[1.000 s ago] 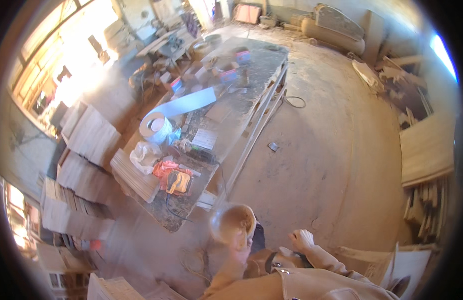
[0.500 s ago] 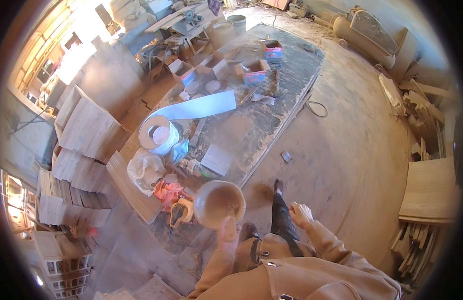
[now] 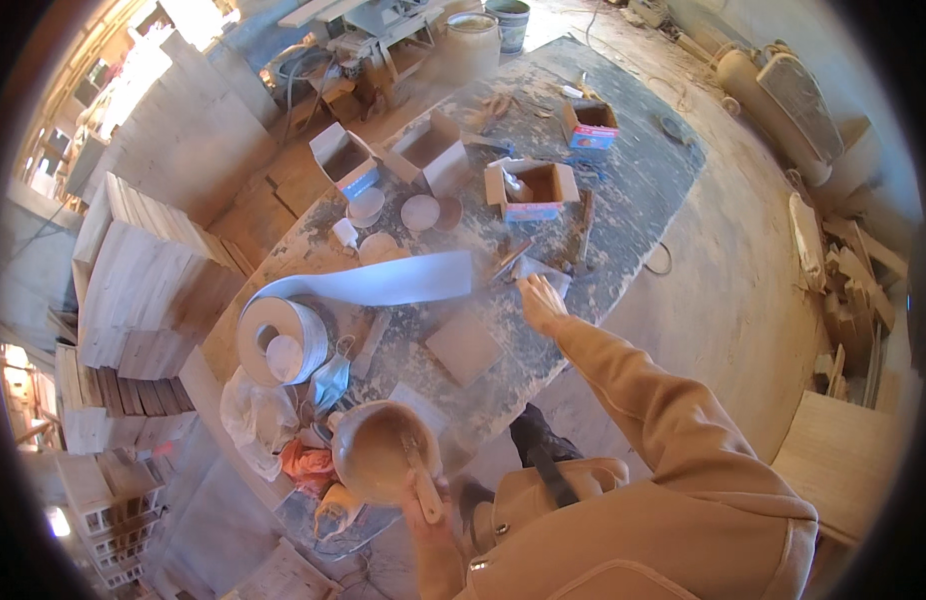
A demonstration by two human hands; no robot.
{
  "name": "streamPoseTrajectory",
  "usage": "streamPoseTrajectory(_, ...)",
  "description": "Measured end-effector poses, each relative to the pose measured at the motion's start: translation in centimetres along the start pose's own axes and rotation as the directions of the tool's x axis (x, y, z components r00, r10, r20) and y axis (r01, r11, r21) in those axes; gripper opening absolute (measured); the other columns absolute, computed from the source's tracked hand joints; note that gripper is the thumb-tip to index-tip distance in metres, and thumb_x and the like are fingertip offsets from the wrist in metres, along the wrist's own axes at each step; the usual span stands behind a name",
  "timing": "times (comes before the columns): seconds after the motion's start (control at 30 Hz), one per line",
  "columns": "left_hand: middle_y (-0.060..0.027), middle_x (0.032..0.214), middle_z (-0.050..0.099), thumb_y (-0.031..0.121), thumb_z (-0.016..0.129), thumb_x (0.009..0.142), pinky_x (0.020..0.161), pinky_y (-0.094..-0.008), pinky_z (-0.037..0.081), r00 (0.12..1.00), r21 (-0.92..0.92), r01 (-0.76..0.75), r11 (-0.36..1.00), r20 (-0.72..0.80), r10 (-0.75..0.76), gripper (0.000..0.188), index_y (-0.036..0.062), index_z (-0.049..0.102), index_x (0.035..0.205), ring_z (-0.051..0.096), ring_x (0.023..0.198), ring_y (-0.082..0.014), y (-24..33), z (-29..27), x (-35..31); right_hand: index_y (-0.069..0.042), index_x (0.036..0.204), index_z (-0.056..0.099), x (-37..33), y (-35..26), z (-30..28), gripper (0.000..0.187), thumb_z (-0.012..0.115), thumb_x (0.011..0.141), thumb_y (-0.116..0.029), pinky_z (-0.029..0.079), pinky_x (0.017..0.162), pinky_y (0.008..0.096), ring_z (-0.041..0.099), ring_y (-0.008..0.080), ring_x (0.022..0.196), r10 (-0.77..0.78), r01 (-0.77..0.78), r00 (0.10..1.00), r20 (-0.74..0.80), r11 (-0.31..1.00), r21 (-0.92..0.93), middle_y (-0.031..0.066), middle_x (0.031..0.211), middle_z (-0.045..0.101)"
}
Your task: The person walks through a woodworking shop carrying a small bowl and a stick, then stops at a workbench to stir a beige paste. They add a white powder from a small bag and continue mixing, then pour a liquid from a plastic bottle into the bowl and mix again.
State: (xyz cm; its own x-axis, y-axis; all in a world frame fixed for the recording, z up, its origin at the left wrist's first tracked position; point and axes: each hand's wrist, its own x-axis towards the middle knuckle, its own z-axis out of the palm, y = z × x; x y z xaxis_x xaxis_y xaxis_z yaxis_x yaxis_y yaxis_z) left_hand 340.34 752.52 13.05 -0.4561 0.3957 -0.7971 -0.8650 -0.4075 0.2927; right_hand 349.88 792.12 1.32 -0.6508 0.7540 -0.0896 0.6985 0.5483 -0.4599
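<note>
My left hand [image 3: 429, 520] grips a round bowl [image 3: 368, 440] by its near rim. A flat-bladed scraper with a wooden handle [image 3: 423, 488] rests in that bowl, its handle over my left hand. My right hand [image 3: 544, 304] reaches over the worktable with its fingers partly stretched, at the edge of a small greyish sheet [image 3: 549, 274]. Just beyond its fingertips lies a thin stick-like tool [image 3: 513, 258]; I cannot make out any contact with it. A square brown sheet [image 3: 464, 348] lies nearer to me on the table.
The worn worktable [image 3: 633, 195] bears an open carton [image 3: 531, 210], round discs [image 3: 420, 212], a wide white roll [image 3: 283, 340], a blue face mask [image 3: 330, 383] and an orange cloth [image 3: 308, 463]. Stacked wooden panels [image 3: 148, 285] stand to the left, boards [image 3: 833, 455] to the right.
My right hand has moved from beside my body forward over the table. The bowl in my left hand has shifted left and slightly nearer. My view has come closer to the table.
</note>
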Motion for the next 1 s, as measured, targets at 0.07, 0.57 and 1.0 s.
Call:
streamPoseTrajectory(0.07,-0.0076,0.098,0.067,0.018,0.061,0.094,0.067,-0.0309,0.054,1.0,-0.017,0.0,1.0,-0.003,0.0,0.026,0.0051,0.061,0.116,0.063,0.086,-0.0197,-1.1,1.6,0.2,-0.004,0.105,0.059,5.0,0.3,0.2,0.024,0.06,0.081,-0.005,0.048,0.092,0.0499,0.053,0.0406,0.115,-0.04,0.04,0.999,0.007,0.999,-0.032,0.0197,0.114,0.057)
streamPoseTrajectory(0.57,-0.0073,0.108,0.07,0.017,0.062,0.093,0.067,-0.0326,0.053,0.978,-0.213,-0.168,0.962,-0.156,0.136,0.026,0.0065,0.062,0.116,0.066,0.092,-0.0198,-2.6,5.2,0.9,-0.005,0.125,0.056,14.4,-1.3,5.3,0.051,0.073,0.078,-0.017,0.044,0.097,0.0507,0.058,0.0393,0.116,0.042,-0.009,0.974,0.221,0.989,-0.149,0.0226,0.116,0.061)
streamPoseTrajectory(1.0,-0.0121,0.11,0.071,0.013,0.063,0.093,0.075,-0.0376,0.056,0.902,-0.39,-0.43,0.814,-0.216,0.373,0.024,0.0022,0.064,0.114,0.068,0.097,-0.0249,0.5,7.4,-3.8,0.001,0.089,0.066,18.8,3.0,-1.9,0.013,0.071,0.081,-0.007,0.051,0.075,0.0342,0.065,0.0192,0.08,-0.1,0.217,0.96,-0.26,0.854,0.473,0.011,0.086,0.07)
